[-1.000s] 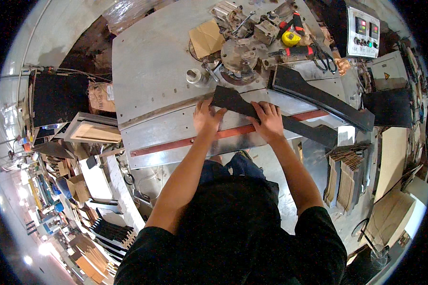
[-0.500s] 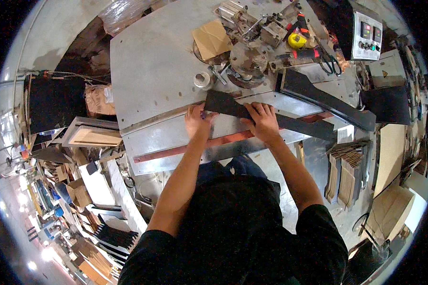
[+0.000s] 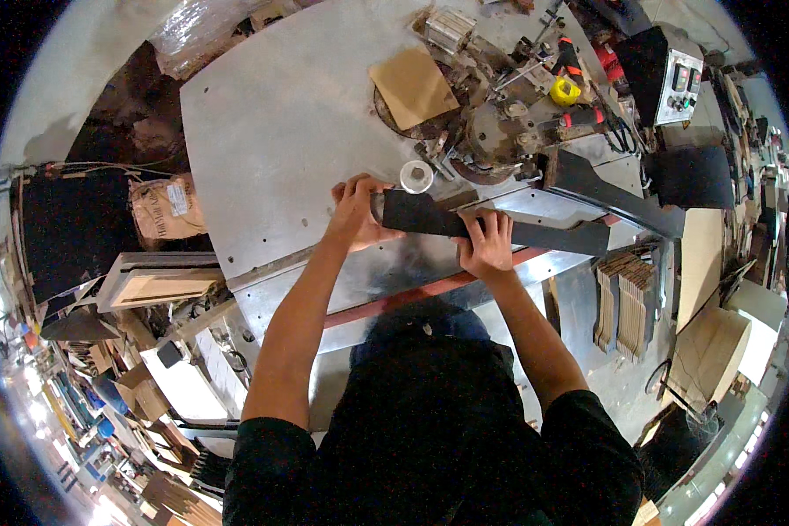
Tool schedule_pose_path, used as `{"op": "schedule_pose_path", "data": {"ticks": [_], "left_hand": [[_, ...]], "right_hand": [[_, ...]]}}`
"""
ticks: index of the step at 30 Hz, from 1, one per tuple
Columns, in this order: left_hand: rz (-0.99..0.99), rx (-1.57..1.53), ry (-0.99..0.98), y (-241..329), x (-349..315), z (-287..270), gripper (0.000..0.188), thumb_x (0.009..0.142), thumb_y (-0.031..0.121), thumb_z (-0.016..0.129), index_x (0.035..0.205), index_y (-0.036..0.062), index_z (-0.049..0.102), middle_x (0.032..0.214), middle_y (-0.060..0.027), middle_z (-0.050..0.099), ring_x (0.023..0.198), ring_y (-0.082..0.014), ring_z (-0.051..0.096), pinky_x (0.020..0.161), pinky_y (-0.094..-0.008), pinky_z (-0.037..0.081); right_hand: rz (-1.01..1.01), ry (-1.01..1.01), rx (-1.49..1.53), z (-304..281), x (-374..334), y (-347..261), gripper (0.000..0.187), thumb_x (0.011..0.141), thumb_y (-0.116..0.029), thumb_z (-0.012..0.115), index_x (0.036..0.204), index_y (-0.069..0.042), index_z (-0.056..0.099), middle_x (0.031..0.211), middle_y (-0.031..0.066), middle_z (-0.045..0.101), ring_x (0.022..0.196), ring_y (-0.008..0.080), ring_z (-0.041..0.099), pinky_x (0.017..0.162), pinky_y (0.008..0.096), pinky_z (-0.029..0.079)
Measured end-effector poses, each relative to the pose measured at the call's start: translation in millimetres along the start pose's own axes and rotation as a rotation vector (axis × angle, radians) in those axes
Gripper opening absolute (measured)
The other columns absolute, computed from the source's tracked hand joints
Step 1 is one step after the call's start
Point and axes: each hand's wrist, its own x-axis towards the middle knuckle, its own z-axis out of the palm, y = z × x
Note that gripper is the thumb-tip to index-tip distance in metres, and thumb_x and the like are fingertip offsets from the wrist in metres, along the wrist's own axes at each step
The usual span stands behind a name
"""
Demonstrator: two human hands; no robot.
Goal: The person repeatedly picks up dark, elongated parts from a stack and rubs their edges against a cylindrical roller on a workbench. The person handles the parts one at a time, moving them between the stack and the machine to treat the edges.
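The left hand point(image 3: 357, 213) is closed around the near left end of a long, flat, dark grey strip of stiff sheet material point(image 3: 491, 226), thumb and fingers wrapped over its edge. The right hand point(image 3: 486, 248) is pressed flat on the middle of the same strip, fingers spread over its top face, palm at the near edge. The strip lies across the grey metal work table point(image 3: 280, 131), running from the left hand rightward past the right hand toward the table's right end.

Just beyond the strip's left end, a small white roll of tape point(image 3: 416, 176) sits on the table. Behind it, a round metal machine head with clamps and fittings point(image 3: 491, 140) is mounted. A tan cardboard square point(image 3: 414, 86) rests on the round plate beside the head. A second dark, angled panel point(image 3: 609, 188) lies to the right, near the head, its near end close to the strip. A red bar point(image 3: 430, 294) runs along the table's front edge.

Progress, as judged: the strip is positioned and held down in front of the machine head; whether it is engaged with the head cannot be told. A stack of tan cardboard pieces point(image 3: 627, 302) stands below the table at right, and a grey control box point(image 3: 679, 83) stands at the far right.
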Motion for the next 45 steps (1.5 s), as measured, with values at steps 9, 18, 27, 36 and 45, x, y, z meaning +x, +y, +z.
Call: {"op": "schedule_pose_path", "data": {"ticks": [9,18,27,36,45], "left_hand": [[0.265,-0.031,0.045,0,6,-17,0.084,0.065,0.038,0.106,0.13,0.0143,0.059,0.143,-0.0128,0.065,0.15,-0.038,0.051,0.126,-0.0579,0.032],[0.576,0.091,-0.053,3,64,-37,0.067,0.071,0.048,0.101,0.112,0.0084,0.066,0.124,-0.0125,0.071,0.123,-0.0362,0.066,0.114,-0.0505,0.048],[0.893,0.289,-0.127,-29,74,-53,0.042,0.086,0.044,0.093,0.102,0.016,0.066,0.124,-0.0053,0.073,0.131,-0.0275,0.066,0.121,-0.0526,0.047],[0.858,0.278,0.002,-33,51,-29,0.033,0.087,0.039,0.091,0.096,0.0159,0.069,0.126,-0.0078,0.075,0.123,-0.0341,0.069,0.113,-0.0526,0.058],[0.772,0.254,-0.031,-33,47,-23,0.043,0.085,0.036,0.096,0.1,0.0122,0.065,0.129,-0.0121,0.073,0.119,-0.0404,0.069,0.104,-0.0597,0.058]], "right_hand": [[0.051,0.01,0.002,22,14,-32,0.063,0.087,-0.021,0.082,0.147,-0.014,0.064,0.129,0.0191,0.059,0.119,0.0462,0.056,0.108,0.0647,0.046],[0.16,0.097,-0.011,33,43,-53,0.08,0.086,-0.03,0.088,0.155,-0.01,0.052,0.141,0.0206,0.057,0.132,0.0475,0.054,0.115,0.0653,0.041],[0.171,0.028,0.014,-1,5,22,0.062,0.082,-0.022,0.089,0.141,-0.013,0.069,0.132,0.016,0.064,0.124,0.0441,0.058,0.11,0.0588,0.047],[0.229,0.089,0.012,20,21,-22,0.066,0.085,-0.025,0.089,0.146,-0.013,0.066,0.13,0.0151,0.066,0.119,0.0437,0.059,0.107,0.0585,0.047],[0.273,0.071,0.051,34,37,-56,0.077,0.092,-0.033,0.087,0.157,-0.009,0.054,0.127,0.0205,0.061,0.113,0.0468,0.057,0.103,0.0608,0.046]]}}
